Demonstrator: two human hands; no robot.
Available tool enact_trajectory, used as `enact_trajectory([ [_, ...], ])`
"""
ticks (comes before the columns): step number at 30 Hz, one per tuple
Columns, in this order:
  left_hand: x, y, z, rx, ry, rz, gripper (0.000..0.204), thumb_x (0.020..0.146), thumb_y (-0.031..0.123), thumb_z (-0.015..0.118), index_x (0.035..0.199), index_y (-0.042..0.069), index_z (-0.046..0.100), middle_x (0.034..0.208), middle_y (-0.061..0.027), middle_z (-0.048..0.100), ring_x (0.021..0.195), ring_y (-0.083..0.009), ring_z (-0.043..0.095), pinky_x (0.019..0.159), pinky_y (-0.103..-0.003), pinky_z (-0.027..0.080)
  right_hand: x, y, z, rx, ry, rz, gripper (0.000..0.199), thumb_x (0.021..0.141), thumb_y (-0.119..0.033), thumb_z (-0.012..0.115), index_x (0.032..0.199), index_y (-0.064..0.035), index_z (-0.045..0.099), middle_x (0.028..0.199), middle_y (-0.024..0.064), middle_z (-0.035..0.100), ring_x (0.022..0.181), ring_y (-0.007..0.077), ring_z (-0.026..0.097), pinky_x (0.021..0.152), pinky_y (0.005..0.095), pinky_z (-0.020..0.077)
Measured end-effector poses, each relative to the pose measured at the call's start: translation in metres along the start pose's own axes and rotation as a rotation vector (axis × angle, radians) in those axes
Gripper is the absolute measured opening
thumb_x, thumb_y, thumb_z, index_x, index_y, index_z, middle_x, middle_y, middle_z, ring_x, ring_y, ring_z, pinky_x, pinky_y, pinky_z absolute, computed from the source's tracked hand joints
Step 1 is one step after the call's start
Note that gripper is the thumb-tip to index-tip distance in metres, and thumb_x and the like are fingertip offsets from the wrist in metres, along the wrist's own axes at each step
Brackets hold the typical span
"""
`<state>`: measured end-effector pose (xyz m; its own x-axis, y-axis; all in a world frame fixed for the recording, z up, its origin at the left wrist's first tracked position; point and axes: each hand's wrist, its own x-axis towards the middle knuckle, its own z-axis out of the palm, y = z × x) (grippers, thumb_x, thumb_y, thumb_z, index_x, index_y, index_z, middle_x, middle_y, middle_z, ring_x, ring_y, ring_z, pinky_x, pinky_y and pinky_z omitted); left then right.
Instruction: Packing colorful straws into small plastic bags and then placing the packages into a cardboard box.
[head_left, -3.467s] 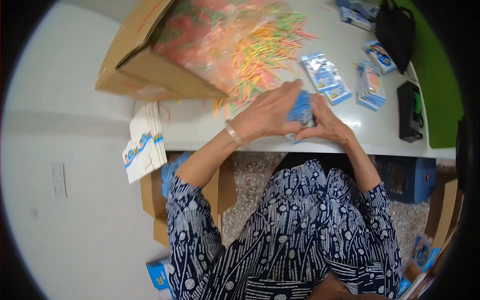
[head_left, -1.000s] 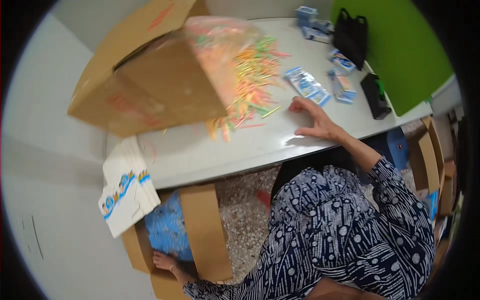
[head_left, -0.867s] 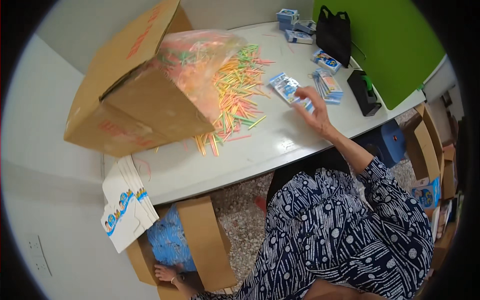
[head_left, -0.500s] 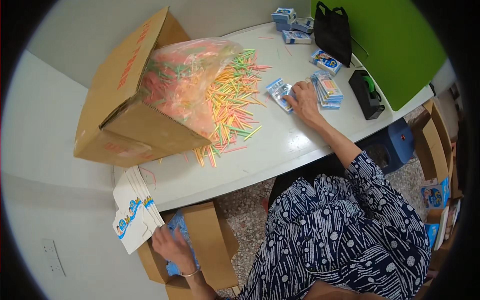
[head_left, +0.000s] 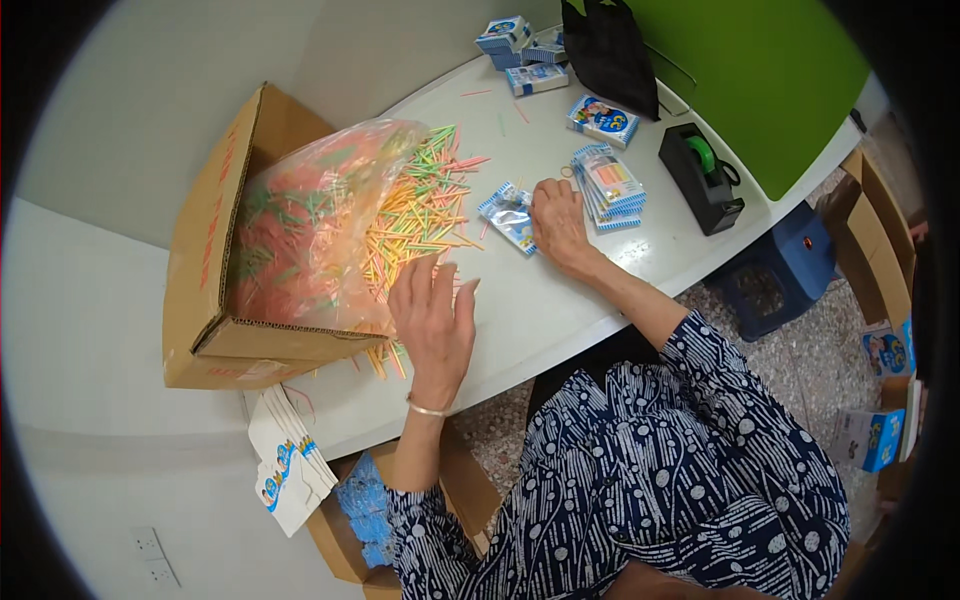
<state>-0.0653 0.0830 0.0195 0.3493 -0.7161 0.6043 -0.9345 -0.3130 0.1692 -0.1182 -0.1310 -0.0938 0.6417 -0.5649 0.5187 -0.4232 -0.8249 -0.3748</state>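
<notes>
My left hand (head_left: 432, 318) hovers flat, fingers spread, over the near end of a heap of thin coloured sticks (head_left: 415, 215) on the white table (head_left: 540, 310). The sticks spill from a clear plastic bag (head_left: 310, 225) lying in a tipped cardboard box (head_left: 215, 250). My right hand (head_left: 558, 222) rests on the table with its fingers on a small clear blue-edged packet (head_left: 508, 215). Just right of that hand lies a stack of similar packets (head_left: 610, 185).
A black tape dispenser (head_left: 700, 175) and a black bag (head_left: 618, 50) stand at the far right by a green panel. Small blue-and-white boxes (head_left: 520, 40) sit at the back. Flat white cartons (head_left: 290, 465) overhang the near edge above a floor box of blue packets (head_left: 365, 500).
My left hand came up from the box on the floor and now hovers over the sticks. My right hand stayed on the packet beside the stack.
</notes>
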Motion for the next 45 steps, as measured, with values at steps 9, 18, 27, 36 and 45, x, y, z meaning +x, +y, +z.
enact_trajectory([
  [9, 0.066, -0.007, 0.057, -0.216, -0.075, -0.078, 0.028, 0.079, 0.015, 0.067, 0.103, 0.001, 0.06, 0.105, -0.0147, 0.061, 0.1, -0.0315, 0.054, 0.087, -0.039, 0.042, 0.0, -0.003, -0.029, 0.175, -0.04, 0.036, 0.029, 0.076, -0.013, 0.065, 0.101, -0.0018, 0.055, 0.106, 0.0119, 0.052, 0.101, 0.029, 0.046, 0.083, 0.0406, 0.0334],
  [18, 0.1, 0.054, 0.119, -0.682, -0.271, -0.243, 0.03, 0.085, 0.024, 0.061, 0.091, -0.005, 0.063, 0.072, -0.0174, 0.064, 0.065, -0.0244, 0.063, 0.061, -0.034, 0.049, 0.02, 0.085, -0.089, 0.106, 0.325, 0.133, 0.026, 0.082, -0.018, 0.06, 0.101, 0.0002, 0.055, 0.1, 0.0196, 0.057, 0.09, 0.0361, 0.053, 0.078, 0.0419, 0.0417],
  [27, 0.122, 0.08, 0.184, -0.671, -0.471, -0.498, 0.043, 0.078, 0.033, 0.063, 0.077, -0.009, 0.058, 0.084, -0.0291, 0.061, 0.081, -0.0397, 0.061, 0.069, -0.041, 0.048, 0.001, 0.091, -0.08, 0.331, 0.024, 0.406, 0.041, 0.084, -0.024, 0.056, 0.113, 0.0047, 0.05, 0.107, 0.0268, 0.058, 0.095, 0.0406, 0.057, 0.084, 0.0444, 0.0441],
  [36, 0.104, 0.098, 0.176, -1.335, -0.461, -0.694, 0.036, 0.076, 0.022, 0.068, 0.094, -0.008, 0.056, 0.09, -0.0174, 0.062, 0.083, -0.021, 0.062, 0.069, -0.032, 0.05, -0.022, 0.095, -0.092, 1.105, 0.037, 0.548, 0.037, 0.087, -0.011, 0.057, 0.119, 0.0005, 0.042, 0.109, 0.0082, 0.054, 0.1, 0.0147, 0.053, 0.087, 0.0257, 0.0418],
  [45, 0.052, 0.122, 0.134, -1.385, -0.235, -0.411, 0.052, 0.083, 0.006, 0.059, 0.125, -0.003, 0.03, 0.113, -0.0176, 0.053, 0.1, -0.0212, 0.057, 0.086, -0.032, 0.047, -0.047, 0.072, -0.123, 1.433, 0.011, 0.334, 0.057, 0.083, -0.012, 0.065, 0.129, 0.0041, 0.035, 0.125, 0.0112, 0.045, 0.116, 0.0175, 0.045, 0.099, 0.0288, 0.036],
])
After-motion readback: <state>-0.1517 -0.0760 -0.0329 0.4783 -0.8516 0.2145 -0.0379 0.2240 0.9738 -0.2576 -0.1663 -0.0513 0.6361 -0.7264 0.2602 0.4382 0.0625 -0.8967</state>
